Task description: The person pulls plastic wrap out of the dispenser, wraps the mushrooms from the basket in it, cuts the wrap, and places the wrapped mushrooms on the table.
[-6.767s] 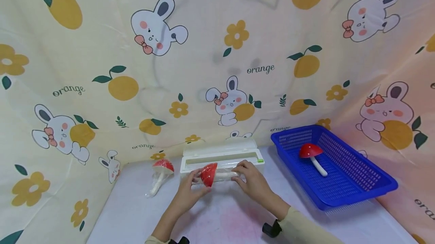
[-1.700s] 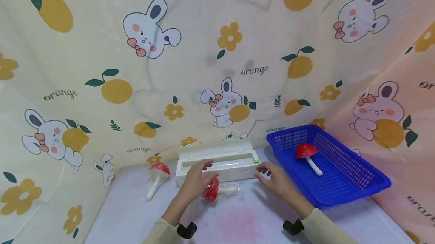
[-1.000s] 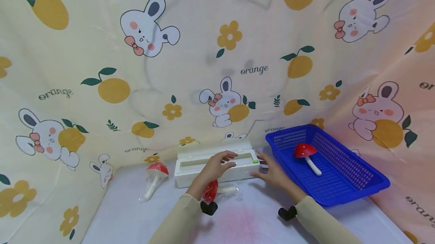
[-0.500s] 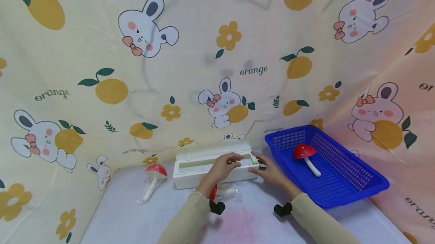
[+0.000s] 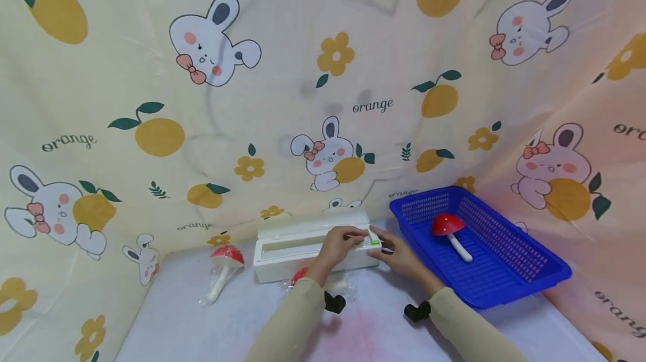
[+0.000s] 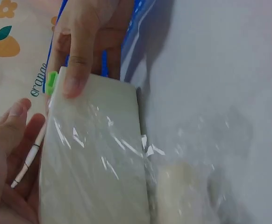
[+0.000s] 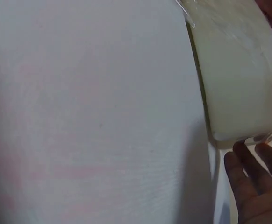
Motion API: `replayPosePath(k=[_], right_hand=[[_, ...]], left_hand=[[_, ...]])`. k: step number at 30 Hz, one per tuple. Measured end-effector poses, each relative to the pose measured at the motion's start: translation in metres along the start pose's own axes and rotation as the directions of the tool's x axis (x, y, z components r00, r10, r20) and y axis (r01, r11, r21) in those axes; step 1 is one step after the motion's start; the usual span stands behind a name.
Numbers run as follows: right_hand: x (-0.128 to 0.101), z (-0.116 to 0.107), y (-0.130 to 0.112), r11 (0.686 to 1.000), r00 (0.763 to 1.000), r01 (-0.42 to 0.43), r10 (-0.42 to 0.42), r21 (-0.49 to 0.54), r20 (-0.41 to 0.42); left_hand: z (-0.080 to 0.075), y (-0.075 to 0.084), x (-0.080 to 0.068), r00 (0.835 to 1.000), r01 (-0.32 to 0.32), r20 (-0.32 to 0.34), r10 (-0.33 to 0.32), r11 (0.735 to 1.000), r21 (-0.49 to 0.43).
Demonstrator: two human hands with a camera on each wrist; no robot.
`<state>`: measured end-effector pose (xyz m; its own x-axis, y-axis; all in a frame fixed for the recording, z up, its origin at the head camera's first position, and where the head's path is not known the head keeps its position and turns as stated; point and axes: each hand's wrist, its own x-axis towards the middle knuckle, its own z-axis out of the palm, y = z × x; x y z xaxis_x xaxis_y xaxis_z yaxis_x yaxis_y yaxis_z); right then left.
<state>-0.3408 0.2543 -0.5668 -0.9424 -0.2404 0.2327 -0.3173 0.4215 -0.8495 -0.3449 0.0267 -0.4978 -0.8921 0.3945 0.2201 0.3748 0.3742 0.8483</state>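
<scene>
A white cling film dispenser (image 5: 315,261) stands with its lid (image 5: 315,223) raised, clear film hanging over its front. At its right end is a green slider (image 5: 375,242). My right hand (image 5: 401,255) grips that end, its thumb (image 6: 75,79) on the front face and other fingers round the end. My left hand (image 5: 338,247) reaches over the opening near the slider, fingers bent and thumb apart from them in the left wrist view; I see nothing held. Partly hidden under my left forearm lies a film-wrapped toy mushroom (image 5: 299,276), its stem (image 6: 175,196) in the left wrist view.
A second wrapped mushroom (image 5: 222,272) lies left of the dispenser. On the right stands a blue basket (image 5: 474,297) holding an unwrapped red-capped mushroom (image 5: 449,226). Behind the table hangs a patterned curtain (image 5: 282,98).
Earlier both hands held the wrapped mushroom; it now lies on the table. My left hand has moved right over the dispenser, and my right hand has come onto its end.
</scene>
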Motion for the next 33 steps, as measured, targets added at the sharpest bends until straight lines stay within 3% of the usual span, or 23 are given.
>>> replayPosePath(k=[3, 9, 15, 33], right_hand=[[0.000, 0.002, 0.001, 1.000, 1.000, 0.000, 0.000, 0.016, 0.001], [0.000, 0.003, 0.000, 0.997, 0.998, 0.065, -0.065, 0.052, 0.003], [-0.004, 0.001, 0.003, 0.996, 0.997, 0.082, -0.082, 0.032, 0.001], [-0.004, 0.000, 0.002, 0.992, 0.994, 0.110, -0.110, 0.064, -0.002]], left_hand=[[0.005, 0.000, 0.003, 0.999, 0.026, -0.033, -0.025, 0.999, 0.029], [0.012, 0.001, 0.003, 0.992, 0.096, -0.098, -0.080, 0.980, 0.173], [0.021, -0.001, 0.002, 0.990, 0.122, -0.107, -0.097, 0.958, 0.260], [0.026, -0.003, 0.003, 0.985, 0.137, -0.147, -0.094, 0.940, 0.313]])
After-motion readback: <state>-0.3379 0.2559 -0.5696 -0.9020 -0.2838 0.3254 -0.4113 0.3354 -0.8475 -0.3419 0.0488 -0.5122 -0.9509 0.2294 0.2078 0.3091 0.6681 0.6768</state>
